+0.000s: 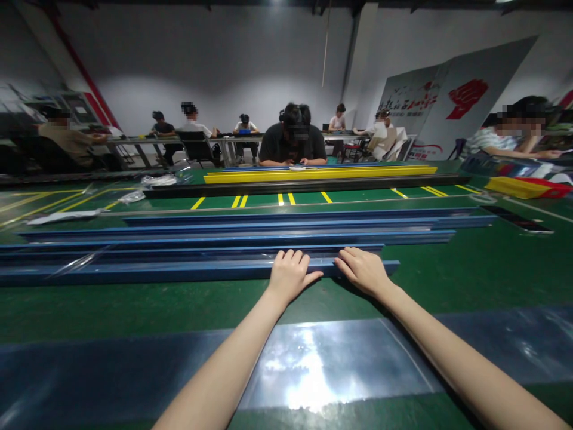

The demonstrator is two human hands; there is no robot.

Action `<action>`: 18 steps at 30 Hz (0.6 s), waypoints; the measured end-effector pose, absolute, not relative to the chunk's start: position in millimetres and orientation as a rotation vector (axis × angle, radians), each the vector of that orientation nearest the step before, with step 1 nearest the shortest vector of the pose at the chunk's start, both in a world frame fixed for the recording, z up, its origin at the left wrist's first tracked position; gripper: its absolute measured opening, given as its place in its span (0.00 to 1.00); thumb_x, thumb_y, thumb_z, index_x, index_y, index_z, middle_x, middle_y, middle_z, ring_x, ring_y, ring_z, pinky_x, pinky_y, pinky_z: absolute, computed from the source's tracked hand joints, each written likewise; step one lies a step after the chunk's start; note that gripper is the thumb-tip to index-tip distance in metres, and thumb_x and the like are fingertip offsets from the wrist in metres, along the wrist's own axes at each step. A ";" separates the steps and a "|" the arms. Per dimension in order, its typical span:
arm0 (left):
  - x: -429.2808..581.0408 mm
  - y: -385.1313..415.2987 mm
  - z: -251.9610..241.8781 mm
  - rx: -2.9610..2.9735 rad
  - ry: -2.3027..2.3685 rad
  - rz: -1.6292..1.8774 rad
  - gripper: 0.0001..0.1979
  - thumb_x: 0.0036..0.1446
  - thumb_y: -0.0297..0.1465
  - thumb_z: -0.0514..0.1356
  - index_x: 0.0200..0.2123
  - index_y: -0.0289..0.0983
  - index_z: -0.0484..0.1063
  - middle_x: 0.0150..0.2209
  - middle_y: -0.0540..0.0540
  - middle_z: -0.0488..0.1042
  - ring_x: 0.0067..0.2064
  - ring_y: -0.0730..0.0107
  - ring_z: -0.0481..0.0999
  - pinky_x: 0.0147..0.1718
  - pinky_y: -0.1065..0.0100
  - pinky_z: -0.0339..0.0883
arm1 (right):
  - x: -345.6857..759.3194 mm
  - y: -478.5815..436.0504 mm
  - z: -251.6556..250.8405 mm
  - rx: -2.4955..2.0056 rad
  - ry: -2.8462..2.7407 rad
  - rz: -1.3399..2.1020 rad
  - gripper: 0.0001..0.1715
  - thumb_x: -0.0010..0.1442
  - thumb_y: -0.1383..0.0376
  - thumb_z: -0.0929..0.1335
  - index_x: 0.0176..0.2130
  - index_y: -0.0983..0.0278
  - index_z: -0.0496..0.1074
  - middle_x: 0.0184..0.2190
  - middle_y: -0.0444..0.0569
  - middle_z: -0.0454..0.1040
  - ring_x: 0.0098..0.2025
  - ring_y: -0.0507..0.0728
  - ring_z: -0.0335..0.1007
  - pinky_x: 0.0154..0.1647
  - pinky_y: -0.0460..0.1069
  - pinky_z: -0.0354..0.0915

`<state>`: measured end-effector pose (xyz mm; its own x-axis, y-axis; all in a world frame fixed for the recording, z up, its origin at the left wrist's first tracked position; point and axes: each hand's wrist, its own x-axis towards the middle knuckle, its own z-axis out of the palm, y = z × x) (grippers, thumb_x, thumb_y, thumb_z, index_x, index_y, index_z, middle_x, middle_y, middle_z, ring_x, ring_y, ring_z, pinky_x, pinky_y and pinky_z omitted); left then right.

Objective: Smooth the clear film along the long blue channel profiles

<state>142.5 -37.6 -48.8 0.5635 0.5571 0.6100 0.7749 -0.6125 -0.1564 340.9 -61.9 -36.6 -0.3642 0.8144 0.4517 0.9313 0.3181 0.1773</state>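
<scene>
A long blue channel-shaped profile (pixel 179 275) lies across the green table, nearest to me in a row of similar ones. Over its front wall curl the fingers of my left hand (pixel 290 276), with the thumb stretched out to the right. My right hand (pixel 363 272) is bent round the same profile close to its right end, fingers reaching into the groove. The fingertips of both hands are partly hidden. A thin strip of clear film (pixel 83 261) sticks out of the channel on the left.
More blue profiles (pixel 313 222) lie behind, then a black bar (pixel 304 186) and a yellow bar (pixel 320 174). Clear plastic sheet (pixel 340 358) covers the table's front. A phone (pixel 519 221) and a yellow tray (pixel 514 187) are at right. A person (pixel 293 140) sits opposite.
</scene>
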 end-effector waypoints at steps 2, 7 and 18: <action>142.5 -37.7 -48.8 -2.391 -1.079 -0.724 0.21 0.54 0.48 0.51 0.29 0.35 0.69 0.29 0.44 0.71 0.33 0.63 0.68 0.32 0.63 0.53 | 342.8 -63.1 -38.3 -1.547 -2.330 -0.623 0.23 0.63 0.58 0.53 0.27 0.64 0.66 0.25 0.47 0.69 0.30 0.52 0.63 0.30 0.47 0.50; 142.7 -39.1 -47.7 -2.395 -1.106 -0.737 0.21 0.53 0.48 0.51 0.29 0.35 0.69 0.29 0.44 0.71 0.33 0.63 0.68 0.32 0.63 0.52 | 341.5 -65.0 -37.1 -1.504 -2.332 -0.627 0.22 0.63 0.59 0.53 0.26 0.63 0.67 0.24 0.47 0.69 0.29 0.52 0.62 0.31 0.47 0.50; 142.6 -41.0 -49.1 -2.380 -1.106 -0.794 0.21 0.54 0.48 0.51 0.25 0.36 0.67 0.25 0.47 0.71 0.30 0.67 0.67 0.30 0.65 0.52 | 341.5 -64.5 -37.1 -1.468 -2.335 -0.480 0.22 0.63 0.60 0.53 0.31 0.63 0.70 0.35 0.48 0.73 0.36 0.52 0.66 0.34 0.46 0.55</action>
